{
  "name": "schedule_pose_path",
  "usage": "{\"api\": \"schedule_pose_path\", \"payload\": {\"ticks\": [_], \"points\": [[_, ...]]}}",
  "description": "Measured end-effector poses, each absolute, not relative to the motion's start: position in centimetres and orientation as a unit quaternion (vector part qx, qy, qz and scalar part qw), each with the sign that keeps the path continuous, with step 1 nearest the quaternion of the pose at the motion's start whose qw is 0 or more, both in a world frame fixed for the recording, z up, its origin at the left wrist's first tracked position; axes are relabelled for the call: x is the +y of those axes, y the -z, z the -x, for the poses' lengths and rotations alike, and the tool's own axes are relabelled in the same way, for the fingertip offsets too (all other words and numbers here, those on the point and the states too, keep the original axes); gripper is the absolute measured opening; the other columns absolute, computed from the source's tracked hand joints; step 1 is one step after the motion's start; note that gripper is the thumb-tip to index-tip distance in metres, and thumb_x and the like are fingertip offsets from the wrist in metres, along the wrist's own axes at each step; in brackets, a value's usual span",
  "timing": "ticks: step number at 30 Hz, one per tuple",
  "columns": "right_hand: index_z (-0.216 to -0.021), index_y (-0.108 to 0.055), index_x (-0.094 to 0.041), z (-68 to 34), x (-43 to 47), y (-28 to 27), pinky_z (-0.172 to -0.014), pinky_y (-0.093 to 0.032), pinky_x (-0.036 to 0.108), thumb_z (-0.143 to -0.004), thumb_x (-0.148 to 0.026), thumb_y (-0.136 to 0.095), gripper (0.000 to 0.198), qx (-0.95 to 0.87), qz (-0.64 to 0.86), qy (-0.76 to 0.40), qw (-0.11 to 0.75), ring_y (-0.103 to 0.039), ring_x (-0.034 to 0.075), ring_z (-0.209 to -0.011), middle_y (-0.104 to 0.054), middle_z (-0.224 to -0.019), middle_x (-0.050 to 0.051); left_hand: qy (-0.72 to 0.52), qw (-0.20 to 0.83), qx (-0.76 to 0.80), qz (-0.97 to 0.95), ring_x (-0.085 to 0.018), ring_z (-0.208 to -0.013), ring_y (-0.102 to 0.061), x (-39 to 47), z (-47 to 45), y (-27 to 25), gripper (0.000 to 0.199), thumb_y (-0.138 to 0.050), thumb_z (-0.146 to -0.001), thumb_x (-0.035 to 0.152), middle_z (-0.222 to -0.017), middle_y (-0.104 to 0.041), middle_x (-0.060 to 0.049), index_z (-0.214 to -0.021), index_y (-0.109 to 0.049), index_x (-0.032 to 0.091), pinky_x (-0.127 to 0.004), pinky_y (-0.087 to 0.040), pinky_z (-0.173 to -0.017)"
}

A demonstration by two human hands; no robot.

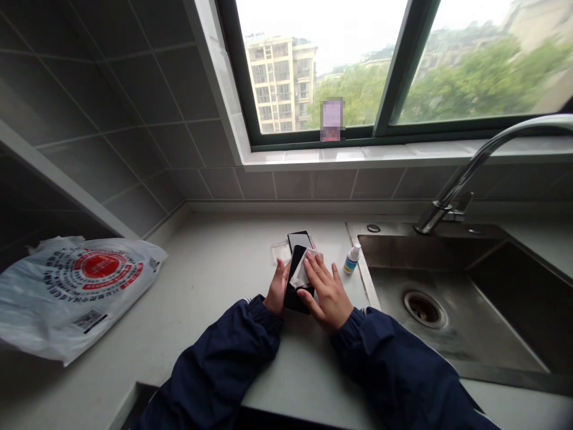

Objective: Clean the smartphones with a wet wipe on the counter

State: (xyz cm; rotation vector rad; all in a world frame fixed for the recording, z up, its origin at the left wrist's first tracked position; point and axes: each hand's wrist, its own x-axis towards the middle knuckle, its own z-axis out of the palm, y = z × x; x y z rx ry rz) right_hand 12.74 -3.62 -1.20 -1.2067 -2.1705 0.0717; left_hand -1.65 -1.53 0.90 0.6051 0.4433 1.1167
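Observation:
My left hand [277, 288] grips a black smartphone [296, 301] by its left edge, thumb up along the side. The phone is tilted above the counter. With fingers stretched over it, my right hand [326, 292] presses a white wipe [301, 276] flat against the phone's dark face. Just behind lies a second dark-framed device with a grey face [299, 240], partly hidden by the phone. A clear phone case [280, 252] lies at its left. To the right of my right hand stands a small white spray bottle [351, 260] with a blue and yellow label.
The pale counter [215, 257] runs beneath a window with a white sill [358, 154]. On the right are a steel sink [447, 275] and a curved chrome faucet [465, 167]. A white plastic bag with red print [89, 286] lies at the left.

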Motion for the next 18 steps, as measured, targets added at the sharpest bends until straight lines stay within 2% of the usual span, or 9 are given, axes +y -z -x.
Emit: {"api": "schedule_pose_path", "payload": {"ticks": [4,10,13,18], "points": [[-0.152,-0.032,-0.016,-12.5,-3.9,1.0,-0.113,-0.028,0.063,-0.1,-0.038,-0.043,0.058,-0.85,0.414,-0.041,0.322,-0.031,0.032,-0.145,-0.037,-0.154,0.015,-0.563,0.759,0.221,-0.24,-0.033,-0.126,-0.054,-1.3,1.9,-1.3,0.068,-0.046,-0.089,0.066,-0.126,-0.064,-0.017,-0.131,-0.056,0.013,-0.048,-0.038,-0.11],[-0.144,-0.045,-0.013,-11.8,-4.6,1.0,-0.115,-0.029,0.058,-0.094,-0.038,-0.057,0.058,-0.871,0.351,-0.018,0.343,-0.039,0.031,-0.141,-0.048,-0.147,0.016,-0.594,0.739,0.248,-0.197,-0.032,-0.102,-0.066,-1.0,2.7,-2.2,0.071,-0.045,-0.085,0.072,-0.1,-0.071,-0.015,-0.121,-0.062,0.012,-0.051,-0.047,-0.099],[-0.144,-0.046,-0.016,-11.6,-4.7,1.3,-0.115,-0.031,0.057,-0.092,-0.031,-0.059,0.056,-0.868,0.352,-0.013,0.35,-0.042,0.031,-0.139,-0.052,-0.144,0.014,-0.597,0.734,0.264,-0.188,-0.032,-0.105,-0.065,-0.7,2.9,-1.8,0.074,-0.043,-0.084,0.074,-0.103,-0.07,-0.016,-0.119,-0.063,0.011,-0.049,-0.049,-0.097],[-0.146,-0.045,-0.019,-11.7,-4.5,1.7,-0.109,-0.043,0.053,-0.09,-0.016,-0.054,0.056,-0.838,0.373,-0.009,0.397,-0.051,0.029,-0.132,-0.057,-0.14,0.011,-0.594,0.728,0.262,-0.22,-0.032,-0.111,-0.063,-0.6,2.3,-1.3,0.075,-0.042,-0.086,0.073,-0.111,-0.069,-0.017,-0.125,-0.061,0.012,-0.047,-0.047,-0.101]]}}
